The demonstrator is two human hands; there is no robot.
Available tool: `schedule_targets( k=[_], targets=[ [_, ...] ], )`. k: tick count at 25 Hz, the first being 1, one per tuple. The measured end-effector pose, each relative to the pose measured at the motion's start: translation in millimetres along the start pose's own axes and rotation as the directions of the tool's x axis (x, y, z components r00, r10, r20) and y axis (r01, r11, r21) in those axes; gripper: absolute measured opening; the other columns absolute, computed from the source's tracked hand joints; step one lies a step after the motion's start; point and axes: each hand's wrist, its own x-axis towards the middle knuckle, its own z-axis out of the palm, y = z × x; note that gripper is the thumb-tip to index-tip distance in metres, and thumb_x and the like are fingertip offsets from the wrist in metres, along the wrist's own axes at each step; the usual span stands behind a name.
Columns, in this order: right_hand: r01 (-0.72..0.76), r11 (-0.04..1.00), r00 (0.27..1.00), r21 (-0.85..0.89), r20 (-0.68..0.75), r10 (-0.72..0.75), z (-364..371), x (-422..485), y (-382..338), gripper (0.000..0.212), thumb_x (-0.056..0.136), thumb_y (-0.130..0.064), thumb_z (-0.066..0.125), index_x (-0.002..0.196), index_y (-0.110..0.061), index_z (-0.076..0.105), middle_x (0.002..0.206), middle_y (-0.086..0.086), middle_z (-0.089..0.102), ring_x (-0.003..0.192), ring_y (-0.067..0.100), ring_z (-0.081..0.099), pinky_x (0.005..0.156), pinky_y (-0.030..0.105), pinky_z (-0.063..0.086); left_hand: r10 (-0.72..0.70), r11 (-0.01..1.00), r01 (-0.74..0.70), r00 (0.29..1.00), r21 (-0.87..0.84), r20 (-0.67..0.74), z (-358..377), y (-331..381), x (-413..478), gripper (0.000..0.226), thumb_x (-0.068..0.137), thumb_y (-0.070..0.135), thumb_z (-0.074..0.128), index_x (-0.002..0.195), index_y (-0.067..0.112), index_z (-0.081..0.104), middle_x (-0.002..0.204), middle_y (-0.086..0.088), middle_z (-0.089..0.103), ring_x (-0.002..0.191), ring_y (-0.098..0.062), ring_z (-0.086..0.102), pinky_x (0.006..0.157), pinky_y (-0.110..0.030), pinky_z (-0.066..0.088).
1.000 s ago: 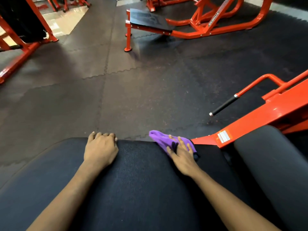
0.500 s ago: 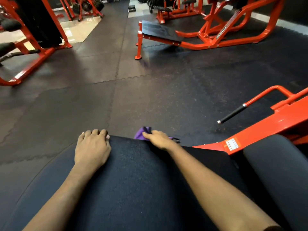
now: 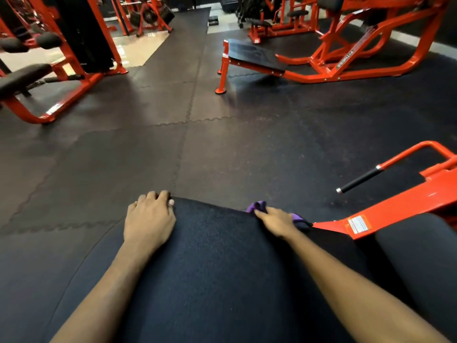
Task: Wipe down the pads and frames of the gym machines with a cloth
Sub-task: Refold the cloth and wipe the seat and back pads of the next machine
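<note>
- Left hand point(image 3: 148, 224) is gripping the far edge of the pad point(image 3: 217, 256), fingers curling over it.
- Right hand point(image 3: 277, 221) is holding a purple cloth point(image 3: 257, 206) against that edge, beside the orange frame point(image 3: 395, 206).

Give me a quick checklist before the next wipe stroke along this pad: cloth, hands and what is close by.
1. Cloth in hand: ok. The right hand holds the purple cloth, which shows on both sides of it.
2. Cloth on the pad: ok, at its far edge.
3. Edge free for a leftward stroke: not ok all the way. The left hand lies on that edge with fingers curled over it, apart from the cloth.
4. Room to the right: ok for a short stroke only, as the frame begins just beside the cloth.
5. Pad top clean: cannot tell, dark and blurred.
</note>
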Motion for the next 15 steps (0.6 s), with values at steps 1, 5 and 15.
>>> schedule_targets(
  k=[1, 5, 15],
  targets=[
    [0.075, 0.997, 0.997, -0.017, -0.032, -0.076, 6.6, -14.6, -30.5, 0.054, 0.100, -0.063, 0.035, 0.130, -0.027, 0.061, 0.137, 0.006, 0.063, 0.130, 0.028, 0.055, 0.107, 0.048, 0.036, -0.010, 1.000, 0.010, 1.000, -0.022, 0.004, -2.1, -4.1, -1.0, 0.034, 0.104, 0.033, 0.031, 0.121, 0.017, 0.056, 0.115, -0.010, 0.060, 0.107, -0.031, 0.055, 0.088, -0.044, 0.042],
    [0.439, 0.897, 0.896, 0.053, -0.107, -0.432, 38.7, -92.9, -100.7, 0.052, 0.104, -0.055, 0.036, 0.154, -0.050, 0.023, 0.166, -0.019, 0.017, 0.155, 0.011, 0.006, 0.123, 0.052, -0.003, -0.039, 0.991, 0.043, 0.999, -0.127, 0.032, -11.2, -18.4, -4.4, 0.033, 0.104, 0.030, 0.030, 0.120, 0.018, 0.056, 0.116, -0.009, 0.060, 0.108, -0.031, 0.055, 0.087, -0.044, 0.044],
    [0.272, 0.961, 0.957, 0.055, -0.117, -0.265, 30.4, -90.8, -77.4, 0.052, 0.105, -0.053, 0.032, 0.154, -0.035, 0.033, 0.164, -0.019, 0.023, 0.154, 0.011, 0.009, 0.122, 0.053, 0.002, -0.023, 0.986, 0.034, 0.997, -0.161, 0.069, -23.3, -31.2, -21.1, 0.040, 0.105, 0.032, 0.029, 0.137, 0.022, 0.049, 0.130, -0.006, 0.057, 0.118, -0.030, 0.055, 0.092, -0.044, 0.047]
  ],
)
